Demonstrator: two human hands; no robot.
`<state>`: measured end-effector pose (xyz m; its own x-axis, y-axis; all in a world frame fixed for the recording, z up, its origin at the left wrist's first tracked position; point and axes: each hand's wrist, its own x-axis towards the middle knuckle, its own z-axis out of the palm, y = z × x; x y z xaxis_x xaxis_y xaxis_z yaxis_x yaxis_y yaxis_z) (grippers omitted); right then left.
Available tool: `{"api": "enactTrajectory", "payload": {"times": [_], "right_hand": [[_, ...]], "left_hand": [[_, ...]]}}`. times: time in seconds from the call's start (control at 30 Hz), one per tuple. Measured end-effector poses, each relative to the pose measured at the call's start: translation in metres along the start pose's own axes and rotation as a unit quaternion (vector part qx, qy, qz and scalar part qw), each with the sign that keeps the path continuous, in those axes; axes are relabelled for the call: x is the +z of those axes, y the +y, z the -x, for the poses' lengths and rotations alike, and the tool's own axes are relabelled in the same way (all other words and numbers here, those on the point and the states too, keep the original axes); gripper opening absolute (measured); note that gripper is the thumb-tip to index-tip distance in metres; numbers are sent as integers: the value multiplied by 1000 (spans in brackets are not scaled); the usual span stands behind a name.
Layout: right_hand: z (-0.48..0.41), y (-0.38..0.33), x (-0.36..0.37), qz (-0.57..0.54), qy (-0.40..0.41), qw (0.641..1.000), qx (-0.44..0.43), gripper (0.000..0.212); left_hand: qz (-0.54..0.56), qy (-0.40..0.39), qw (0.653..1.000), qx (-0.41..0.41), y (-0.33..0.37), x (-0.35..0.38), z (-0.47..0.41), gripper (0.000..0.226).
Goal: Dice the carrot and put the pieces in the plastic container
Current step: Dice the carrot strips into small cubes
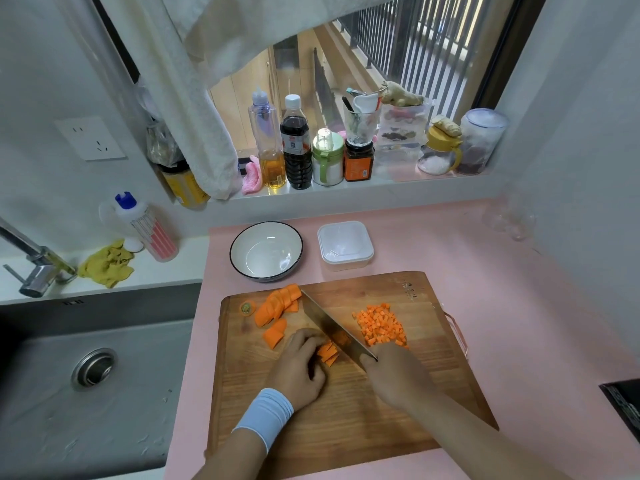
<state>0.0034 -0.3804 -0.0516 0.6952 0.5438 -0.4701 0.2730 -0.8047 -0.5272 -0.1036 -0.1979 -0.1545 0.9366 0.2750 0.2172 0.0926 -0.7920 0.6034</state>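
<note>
So the left hand point(298, 368) is curled down over a little bunch of carrot strips point(327, 353), fingertips tucked in, pinning them to the cutting board point(346, 410). There's a pale blue wristband point(265, 414) on that wrist. The right hand point(398, 375) is wrapped tight round the handle of a knife point(329, 323). The handle is buried in the fist, so only the blade shows. The blade slants away from the right hand, up and to the left. It sits right against the left hand's knuckles, edge down on the strips.

Just beyond the right hand, on the other side of the blade from the left hand, there's a diced pile point(381, 327) of small orange cubes on the board. Ahead of the left hand, by the knife tip, is a loose stack of carrot slices point(277, 303). One thicker chunk point(275, 334) is closer in, just beside the left fingers. The cut-off carrot stub point(246, 308) lies a bit further out to the left.

The plastic container point(346, 245) sits off the board on the pink table point(519, 306), well ahead of both hands. Can't tell if its lid is on. A white bowl point(266, 251) with a dark rim is just beside it, straight ahead of the left hand. The sink point(86, 375) is way out past the left hand.
</note>
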Motion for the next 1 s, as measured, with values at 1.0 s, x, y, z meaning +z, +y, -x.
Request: {"api": "enactTrajectory", "payload": {"times": [1.0], "right_hand": [[35,-14,24,158,99,981,-57,27]], "left_hand": [[-4,94,992,83,-3,27,-2,8]]}}
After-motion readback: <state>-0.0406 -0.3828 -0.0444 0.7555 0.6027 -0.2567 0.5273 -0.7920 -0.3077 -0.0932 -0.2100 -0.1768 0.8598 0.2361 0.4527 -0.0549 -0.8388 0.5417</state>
